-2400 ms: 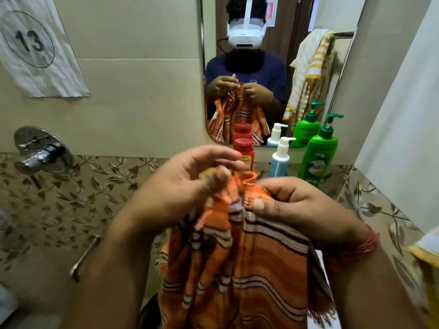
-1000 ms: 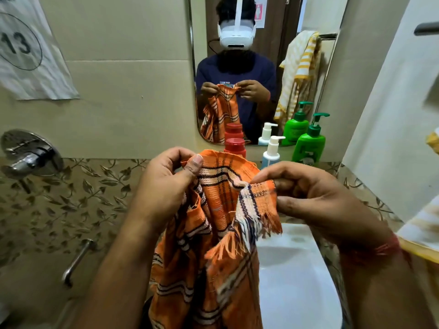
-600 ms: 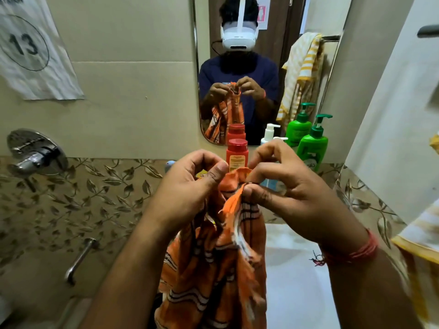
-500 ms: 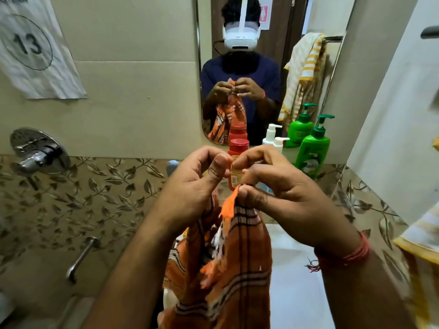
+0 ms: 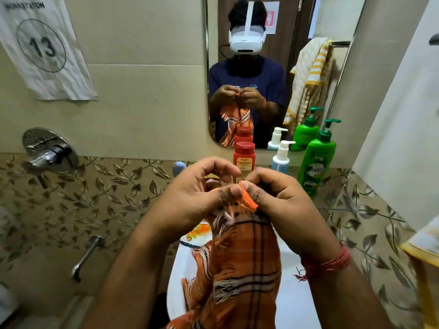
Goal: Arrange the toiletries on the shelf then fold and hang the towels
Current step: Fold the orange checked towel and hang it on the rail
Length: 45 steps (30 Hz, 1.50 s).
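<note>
An orange striped towel with a fringed edge hangs down in front of me over the white sink. My left hand and my right hand touch at the fingertips and both pinch the towel's top fringe between them. On the ledge under the mirror stand a red bottle, a white and blue pump bottle and a green pump bottle. A yellow and white striped towel shows at the right edge.
A mirror fills the wall ahead and reflects me and a striped towel on a rail. A chrome tap and a spout stick out of the left wall. A paper sign with 13 hangs at upper left.
My hands have worked along the towel's edge and come together; the towel, spread between them a second ago, now hangs bunched from one pinched point of fringe.
</note>
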### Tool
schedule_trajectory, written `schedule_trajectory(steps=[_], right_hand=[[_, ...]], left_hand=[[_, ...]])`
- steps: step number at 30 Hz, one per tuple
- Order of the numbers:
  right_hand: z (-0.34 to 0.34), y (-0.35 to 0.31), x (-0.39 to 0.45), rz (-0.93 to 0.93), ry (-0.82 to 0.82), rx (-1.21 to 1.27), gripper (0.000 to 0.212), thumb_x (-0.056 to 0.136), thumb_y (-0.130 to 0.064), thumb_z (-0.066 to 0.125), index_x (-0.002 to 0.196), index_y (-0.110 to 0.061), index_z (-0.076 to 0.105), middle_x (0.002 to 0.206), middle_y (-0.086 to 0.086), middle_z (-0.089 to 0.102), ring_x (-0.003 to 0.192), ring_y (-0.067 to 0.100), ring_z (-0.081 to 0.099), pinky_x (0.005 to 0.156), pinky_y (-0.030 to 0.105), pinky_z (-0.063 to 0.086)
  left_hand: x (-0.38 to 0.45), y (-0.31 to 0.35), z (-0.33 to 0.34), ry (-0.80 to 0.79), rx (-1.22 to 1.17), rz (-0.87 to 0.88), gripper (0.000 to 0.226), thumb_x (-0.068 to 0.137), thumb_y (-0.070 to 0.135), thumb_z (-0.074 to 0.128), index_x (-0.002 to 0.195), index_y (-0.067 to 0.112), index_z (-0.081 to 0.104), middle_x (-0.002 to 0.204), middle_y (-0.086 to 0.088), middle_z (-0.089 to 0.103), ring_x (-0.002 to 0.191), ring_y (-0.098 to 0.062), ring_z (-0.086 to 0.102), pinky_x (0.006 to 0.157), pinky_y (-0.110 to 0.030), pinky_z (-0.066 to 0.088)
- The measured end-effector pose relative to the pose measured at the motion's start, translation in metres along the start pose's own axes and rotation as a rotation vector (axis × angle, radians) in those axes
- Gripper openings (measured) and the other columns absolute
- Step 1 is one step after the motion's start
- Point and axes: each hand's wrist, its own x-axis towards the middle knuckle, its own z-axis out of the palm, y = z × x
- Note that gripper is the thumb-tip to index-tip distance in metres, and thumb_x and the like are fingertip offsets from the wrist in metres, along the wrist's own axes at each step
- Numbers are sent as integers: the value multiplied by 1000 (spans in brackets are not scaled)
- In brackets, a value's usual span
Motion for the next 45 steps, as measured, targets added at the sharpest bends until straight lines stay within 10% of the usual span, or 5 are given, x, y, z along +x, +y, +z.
schedule_trajectory(steps=[4,10,16,32,45], right_hand=[[-3,-3,-1,-20,92,-17,23,93,-29,59,81,-10,64,79,14,62,74,20,60,70,43,51],[0,-6,-3,-11,113,-11,22,91,-30,59,80,-12,65,77,7,63,73,18,60,70,37,51],[2,-8,-5,-5,88,2,21,92,-29,59,81,-13,65,77,3,64,74,17,62,69,35,51],[2,-12,-13,-10,145,-94,22,91,-34,59,80,-17,66,81,5,64,80,24,64,76,48,54],[13,-18,-17,-180,140,-439,8,93,-26,65,98,-24,71,86,-18,70,87,-2,66,70,10,51]], left_hand=[[-10,-5,-13,-117,178,-121,30,87,21,74,116,22,67,108,-1,72,98,-16,72,82,-36,59],[-11,-15,-3,125,17,-76,21,89,37,66,95,18,71,98,-9,74,96,-28,72,91,-51,58],[-8,-15,17,255,-204,-37,41,87,35,59,112,3,64,87,-11,73,77,-22,71,69,-34,59],[-9,-13,32,298,-145,-20,31,92,38,57,102,12,72,99,-14,76,97,-33,73,89,-52,56],[-13,-8,38,393,-288,-26,28,97,27,53,108,7,69,106,-22,72,99,-38,71,87,-48,58]])
